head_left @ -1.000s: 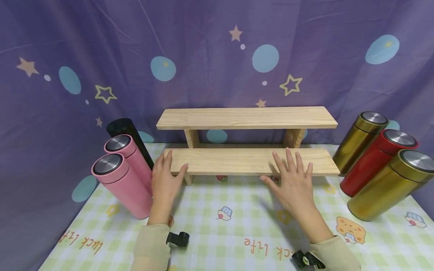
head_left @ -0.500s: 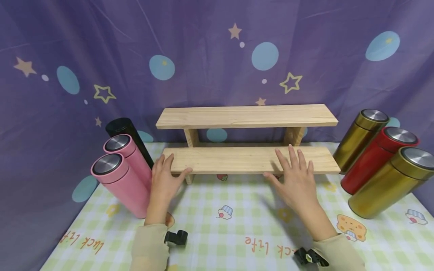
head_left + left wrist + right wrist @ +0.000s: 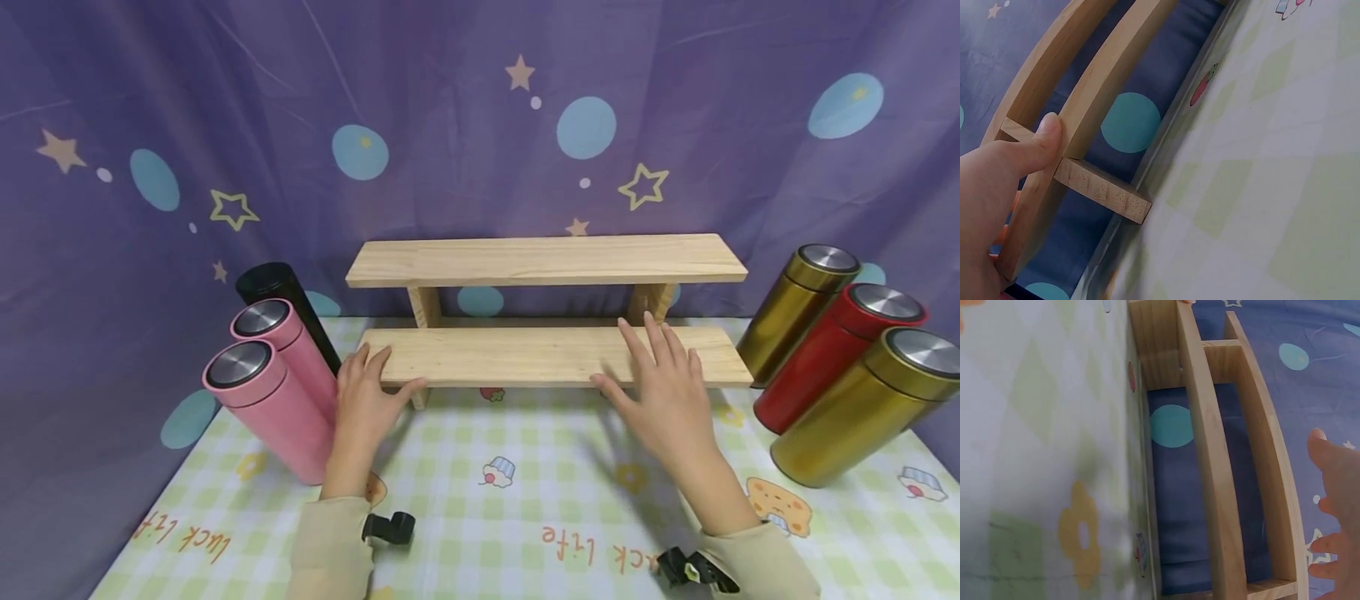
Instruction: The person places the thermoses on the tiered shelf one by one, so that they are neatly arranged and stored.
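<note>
Left hand (image 3: 366, 406) gripping shelf (image 3: 502, 354), flat, grained wood

A purple star-print curtain (image 3: 457, 58) hangs behind a green-checked tablecloth (image 3: 457, 521).

The left wrist view crops the wooden shelf (image 3: 1097, 94); the rear pink bottle (image 3: 306, 358) is partly hidden.

Smooth matt wood forms the central shelf (image 3: 510, 354), creased cloth the upper backdrop (image 3: 450, 83), glossy metal the right-hand bottles (image 3: 821, 367).
</note>
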{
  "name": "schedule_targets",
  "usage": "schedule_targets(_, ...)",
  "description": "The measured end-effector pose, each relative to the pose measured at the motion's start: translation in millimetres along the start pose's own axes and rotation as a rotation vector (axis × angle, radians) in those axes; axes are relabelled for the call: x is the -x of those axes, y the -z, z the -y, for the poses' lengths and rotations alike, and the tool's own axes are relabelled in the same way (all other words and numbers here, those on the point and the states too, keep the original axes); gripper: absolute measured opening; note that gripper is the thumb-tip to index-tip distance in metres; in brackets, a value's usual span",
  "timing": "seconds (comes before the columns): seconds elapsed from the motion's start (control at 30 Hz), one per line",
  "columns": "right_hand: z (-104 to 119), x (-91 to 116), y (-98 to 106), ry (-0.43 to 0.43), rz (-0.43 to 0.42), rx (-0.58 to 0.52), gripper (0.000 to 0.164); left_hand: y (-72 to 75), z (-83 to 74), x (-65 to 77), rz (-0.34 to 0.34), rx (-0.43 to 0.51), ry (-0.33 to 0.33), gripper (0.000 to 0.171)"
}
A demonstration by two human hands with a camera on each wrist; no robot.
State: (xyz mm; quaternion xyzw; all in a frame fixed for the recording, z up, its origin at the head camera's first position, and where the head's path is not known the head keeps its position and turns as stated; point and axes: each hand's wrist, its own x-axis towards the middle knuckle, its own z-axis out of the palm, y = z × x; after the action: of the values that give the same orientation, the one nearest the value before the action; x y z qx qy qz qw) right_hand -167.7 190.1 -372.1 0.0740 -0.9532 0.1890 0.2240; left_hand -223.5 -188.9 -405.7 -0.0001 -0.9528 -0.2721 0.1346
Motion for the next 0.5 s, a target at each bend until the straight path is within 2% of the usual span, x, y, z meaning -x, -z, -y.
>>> schedule_targets(0.3, 0.3, 9.0, 14.3, 0.027, -0.076, -0.077, 0.081, -1.6, 2.0, 0.7, -0.046, 0.054, -0.038, 0.077)
schedule_targets(0.5, -6.0, 23.0, 31.0, 0.045, -0.135, -0.083, 0.083, -3.5, 2.2, 1.7, -0.037, 0.055, -0.034, 0.078)
